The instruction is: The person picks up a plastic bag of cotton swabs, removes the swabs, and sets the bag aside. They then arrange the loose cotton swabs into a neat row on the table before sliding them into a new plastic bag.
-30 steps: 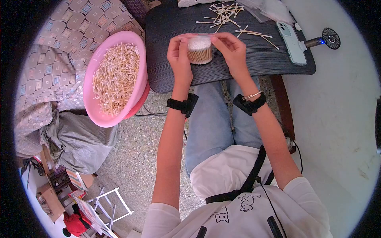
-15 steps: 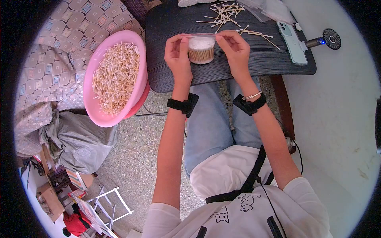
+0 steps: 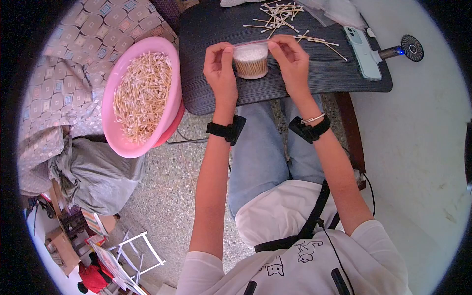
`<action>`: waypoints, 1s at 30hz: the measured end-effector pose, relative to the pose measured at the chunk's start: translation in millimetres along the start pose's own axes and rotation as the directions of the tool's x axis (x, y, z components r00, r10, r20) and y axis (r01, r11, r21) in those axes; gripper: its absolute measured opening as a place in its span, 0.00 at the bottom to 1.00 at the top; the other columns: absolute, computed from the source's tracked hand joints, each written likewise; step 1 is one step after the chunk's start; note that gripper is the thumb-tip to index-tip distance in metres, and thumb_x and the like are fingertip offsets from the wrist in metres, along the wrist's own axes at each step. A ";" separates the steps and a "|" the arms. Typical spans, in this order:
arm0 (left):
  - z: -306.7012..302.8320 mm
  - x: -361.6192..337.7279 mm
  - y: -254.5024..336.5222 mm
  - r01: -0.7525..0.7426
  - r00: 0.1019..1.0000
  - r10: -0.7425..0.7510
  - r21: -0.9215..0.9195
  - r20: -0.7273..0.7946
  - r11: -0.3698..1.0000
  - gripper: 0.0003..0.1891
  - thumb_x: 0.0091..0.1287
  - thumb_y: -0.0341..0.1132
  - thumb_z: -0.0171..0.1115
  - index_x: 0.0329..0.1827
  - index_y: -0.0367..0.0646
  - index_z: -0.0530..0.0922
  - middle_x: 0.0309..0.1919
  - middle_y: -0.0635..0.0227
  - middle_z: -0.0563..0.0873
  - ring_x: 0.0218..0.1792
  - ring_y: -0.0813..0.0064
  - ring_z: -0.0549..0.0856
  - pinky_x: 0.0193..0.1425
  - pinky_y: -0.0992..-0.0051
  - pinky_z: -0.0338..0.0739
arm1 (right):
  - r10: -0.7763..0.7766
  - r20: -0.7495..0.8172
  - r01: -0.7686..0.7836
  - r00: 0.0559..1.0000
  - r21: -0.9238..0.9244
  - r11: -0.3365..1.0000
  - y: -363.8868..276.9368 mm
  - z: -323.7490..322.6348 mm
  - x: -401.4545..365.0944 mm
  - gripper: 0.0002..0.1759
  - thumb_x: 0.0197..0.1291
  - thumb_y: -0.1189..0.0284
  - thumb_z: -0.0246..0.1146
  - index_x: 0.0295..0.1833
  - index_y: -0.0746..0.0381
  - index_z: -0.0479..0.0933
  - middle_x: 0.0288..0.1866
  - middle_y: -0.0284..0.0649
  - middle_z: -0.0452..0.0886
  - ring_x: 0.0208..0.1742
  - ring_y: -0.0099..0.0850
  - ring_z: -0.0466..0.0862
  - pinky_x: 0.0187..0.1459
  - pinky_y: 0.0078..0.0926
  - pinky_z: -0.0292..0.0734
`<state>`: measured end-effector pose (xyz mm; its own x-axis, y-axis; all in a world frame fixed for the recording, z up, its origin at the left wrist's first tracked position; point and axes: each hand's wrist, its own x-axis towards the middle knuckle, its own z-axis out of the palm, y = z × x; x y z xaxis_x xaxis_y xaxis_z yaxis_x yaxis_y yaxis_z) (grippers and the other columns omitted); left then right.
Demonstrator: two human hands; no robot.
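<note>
A clear zip bag [image 3: 251,55] packed with upright cotton swabs hangs between my hands above the dark table. My left hand [image 3: 220,64] pinches one top corner of the bag between thumb and fingers. At the opposite corner, my right hand [image 3: 290,61] pinches the same top edge, which is stretched straight. The bundled swabs show white tips at top and bottom with tan sticks between. Beyond my hands, loose cotton swabs [image 3: 282,18] lie in a scattered pile.
Left of the table [image 3: 196,93] stands a pink basin [image 3: 112,125] heaped with cotton swabs. A phone [image 3: 363,54] lies at the table's right, beside a small fan [image 3: 411,48]. Plastic bags [image 3: 339,14] rest at the back right, near the wall.
The swab-filled bag has shifted slightly to the right and its top edge has tilted a little. Both hands keep their pinch on it.
</note>
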<state>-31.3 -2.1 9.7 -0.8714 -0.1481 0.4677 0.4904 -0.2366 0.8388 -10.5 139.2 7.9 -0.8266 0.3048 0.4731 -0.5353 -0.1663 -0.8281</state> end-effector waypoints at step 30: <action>1.8 0.5 -2.8 -0.123 0.965 0.097 0.093 0.242 0.988 0.04 0.66 0.27 0.62 0.40 0.35 0.79 0.44 0.67 0.81 0.47 0.78 0.78 0.54 0.78 0.71 | -0.135 0.142 0.154 0.980 -0.125 0.980 -1.2 -0.5 2.3 0.08 0.55 0.78 0.69 0.42 0.66 0.83 0.44 0.37 0.78 0.44 0.24 0.77 0.45 0.20 0.73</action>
<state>-33.1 0.2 8.1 -0.7969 0.0667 0.6004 0.5902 -0.1260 0.7973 -11.6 140.6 9.8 -0.7627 0.1878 0.6189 -0.6300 0.0011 -0.7766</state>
